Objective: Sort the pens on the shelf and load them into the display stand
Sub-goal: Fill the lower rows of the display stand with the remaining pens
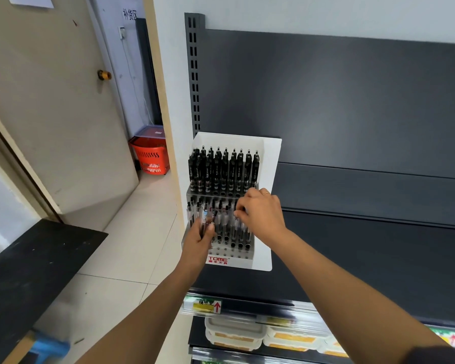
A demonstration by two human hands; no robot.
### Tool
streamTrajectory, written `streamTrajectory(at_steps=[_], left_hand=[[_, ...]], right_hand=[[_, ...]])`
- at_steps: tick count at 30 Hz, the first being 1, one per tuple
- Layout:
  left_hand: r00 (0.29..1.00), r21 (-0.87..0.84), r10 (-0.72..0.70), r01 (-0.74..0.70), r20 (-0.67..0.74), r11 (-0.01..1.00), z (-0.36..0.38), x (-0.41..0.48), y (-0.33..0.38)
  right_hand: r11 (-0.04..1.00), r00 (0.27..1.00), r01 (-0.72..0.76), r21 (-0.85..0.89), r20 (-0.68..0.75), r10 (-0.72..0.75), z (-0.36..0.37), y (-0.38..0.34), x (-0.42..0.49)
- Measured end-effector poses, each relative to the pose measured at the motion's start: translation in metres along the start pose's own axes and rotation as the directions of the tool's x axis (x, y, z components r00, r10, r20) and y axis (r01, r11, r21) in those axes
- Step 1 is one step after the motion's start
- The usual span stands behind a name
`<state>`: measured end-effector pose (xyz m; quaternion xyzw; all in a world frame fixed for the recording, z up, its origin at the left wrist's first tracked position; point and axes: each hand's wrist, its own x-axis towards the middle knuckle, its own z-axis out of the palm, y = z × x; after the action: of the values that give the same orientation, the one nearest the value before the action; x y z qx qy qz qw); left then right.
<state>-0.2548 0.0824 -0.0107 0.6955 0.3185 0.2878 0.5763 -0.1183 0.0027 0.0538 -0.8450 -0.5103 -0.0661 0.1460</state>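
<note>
The stand (pixel 269 166) sits on the shelf (pixel 378 258). My left hand (pixel 199 239), at the stand's front left corner, grips a bunch (pixel 204 219) of clear pens pointing up. My right hand (pixel 263 211) hangs over the stand's middle, fingers curled, thumb and forefinger pinching the top of one pen (pixel 236 215) standing there. Black pens (pixel 221 169) fill the stand's back rows and clear pens (pixel 241 232) its front rows. A basket (pixel 151 158) sits on the floor, well left of the stand.
</note>
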Motion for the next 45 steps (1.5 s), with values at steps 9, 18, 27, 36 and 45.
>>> streamTrajectory(at_steps=[9, 18, 27, 36, 45], left_hand=[[1.000, -0.025, -0.023, 0.023, 0.012, 0.999, 0.005, -0.002, 0.005], [1.000, -0.054, -0.001, 0.002, 0.012, 0.999, 0.020, -0.011, 0.019], [0.996, -0.058, 0.054, -0.058, -0.072, 0.997, 0.038, -0.020, 0.030], [0.977, 0.040, 0.100, -0.094, -0.191, 0.995, 0.041, -0.031, 0.031], [0.972, 0.072, 0.086, -0.072, -0.217, 0.995, 0.021, -0.022, 0.013]], right_hand=[[0.998, 0.997, -0.055, 0.041, 0.060, 0.052, -0.001, -0.002, 0.000], [0.864, 0.987, -0.097, 0.493, 0.161, 0.019, -0.018, 0.002, -0.005], [0.754, 0.981, -0.142, 0.641, 0.192, 0.022, -0.022, 0.002, -0.012], [0.726, 0.988, -0.148, 0.671, 0.126, 0.086, -0.021, 0.007, -0.008], [0.887, 1.000, 0.022, 0.462, -0.009, -0.020, -0.020, 0.004, -0.002]])
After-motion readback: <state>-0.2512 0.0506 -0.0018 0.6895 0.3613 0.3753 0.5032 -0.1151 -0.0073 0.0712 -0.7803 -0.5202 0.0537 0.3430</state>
